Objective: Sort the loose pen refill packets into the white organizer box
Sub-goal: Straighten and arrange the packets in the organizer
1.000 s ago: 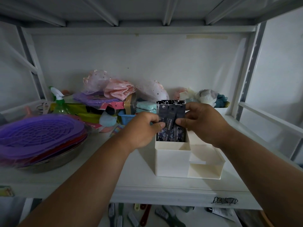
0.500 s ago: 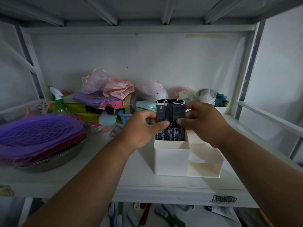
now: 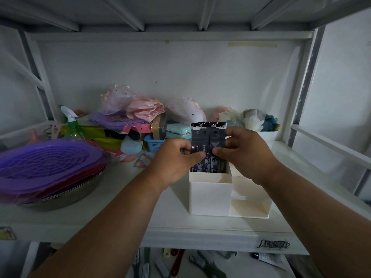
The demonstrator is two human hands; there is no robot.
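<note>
While held, packets [image 3: 208, 146] seemingly in organizer [image 3: 210, 195].

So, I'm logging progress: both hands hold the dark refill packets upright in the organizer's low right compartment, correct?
Not quite. The head view shows the left hand and right hand holding the refill packets upright in the tall left compartment of the white organizer box, not the low right one.

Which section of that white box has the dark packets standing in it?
The tall section on the left of the white organizer box, where both hands hold the packets upright. The lower stepped sections on its right show no packets.
</note>
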